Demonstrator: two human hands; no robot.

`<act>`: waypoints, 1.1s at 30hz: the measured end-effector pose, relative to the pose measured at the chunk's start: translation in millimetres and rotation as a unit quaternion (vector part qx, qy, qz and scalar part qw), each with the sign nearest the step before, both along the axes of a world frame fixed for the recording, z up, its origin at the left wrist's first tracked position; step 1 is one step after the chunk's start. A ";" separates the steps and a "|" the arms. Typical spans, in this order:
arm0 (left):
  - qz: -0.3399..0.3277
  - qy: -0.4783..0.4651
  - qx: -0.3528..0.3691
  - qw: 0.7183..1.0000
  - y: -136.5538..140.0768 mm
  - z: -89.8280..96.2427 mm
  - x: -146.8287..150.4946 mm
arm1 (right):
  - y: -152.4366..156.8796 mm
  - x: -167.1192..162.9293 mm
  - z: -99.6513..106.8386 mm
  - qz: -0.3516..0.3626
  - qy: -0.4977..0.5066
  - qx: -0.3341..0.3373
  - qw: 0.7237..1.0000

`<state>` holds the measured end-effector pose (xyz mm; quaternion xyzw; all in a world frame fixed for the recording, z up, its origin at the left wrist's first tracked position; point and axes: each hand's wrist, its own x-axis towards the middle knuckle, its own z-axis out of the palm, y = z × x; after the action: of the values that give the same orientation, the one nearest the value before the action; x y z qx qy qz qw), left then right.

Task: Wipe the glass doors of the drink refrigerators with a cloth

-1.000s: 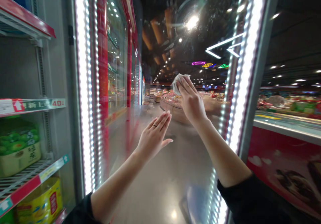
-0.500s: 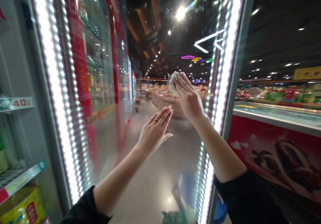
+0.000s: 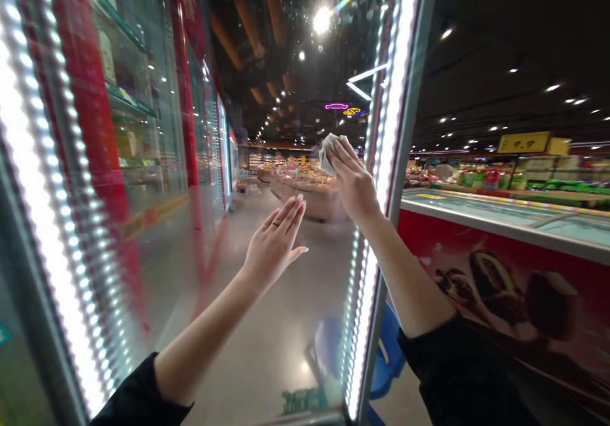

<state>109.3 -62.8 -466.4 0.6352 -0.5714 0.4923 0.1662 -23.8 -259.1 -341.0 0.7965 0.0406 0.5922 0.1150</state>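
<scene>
A glass door [image 3: 286,273] stands upright before me, with bright light strips down both sides. My right hand [image 3: 355,184] has its fingers bent over a crumpled pale cloth [image 3: 328,154] and holds it against the upper part of the glass, close to the right light strip [image 3: 393,95]. Lower and to the left, my left hand [image 3: 274,241] lies flat on the pane, fingers straight and thumb apart, a thin ring on one finger. It holds nothing. The left light strip [image 3: 42,222] is well away from both hands.
A chest freezer [image 3: 476,235] with a red printed front stands right of the door. Something blue [image 3: 386,356] is low by the door's right edge. Red-framed glass cabinets [image 3: 183,95] appear at left, and a yellow price sign [image 3: 523,142] hangs at right.
The view has turned to the right, so the door and shop have shifted left in it. My right hand with the cloth is nearer the right light strip. My left hand stays flat on the glass.
</scene>
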 end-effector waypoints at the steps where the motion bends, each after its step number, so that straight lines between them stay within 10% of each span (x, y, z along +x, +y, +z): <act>1: 0.004 -0.001 0.002 1.000 -0.4 -0.2 0.3 | 0.8 3.4 1.7 0.016 -0.006 0.005 1.000; 8: 0.022 -0.006 0.008 1.000 -2.1 -0.5 2.1 | 3.7 -8.8 -43.5 0.056 0.053 -0.013 0.997; 16: 0.029 -0.006 0.013 0.999 -2.5 -0.1 1.0 | -12.3 -0.9 -14.5 0.023 -0.050 0.035 0.998; 22: 0.027 -0.012 0.010 1.000 -2.1 0.8 1.1 | -11.9 -24.8 -51.9 -0.050 0.008 -0.010 0.999; 29: 0.012 -0.005 -0.001 1.000 -1.9 0.0 2.1 | -28.9 -37.4 -34.1 -0.123 -0.048 0.025 0.991; 33: -0.007 -0.003 -0.007 1.000 -2.6 -0.7 3.8 | -22.2 -35.3 -59.8 -0.111 -0.025 0.003 0.993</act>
<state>113.1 -65.4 -467.1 0.6285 -0.5728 0.4973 0.1722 -59.0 -281.3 -400.7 0.7816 -0.0531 0.5954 0.1785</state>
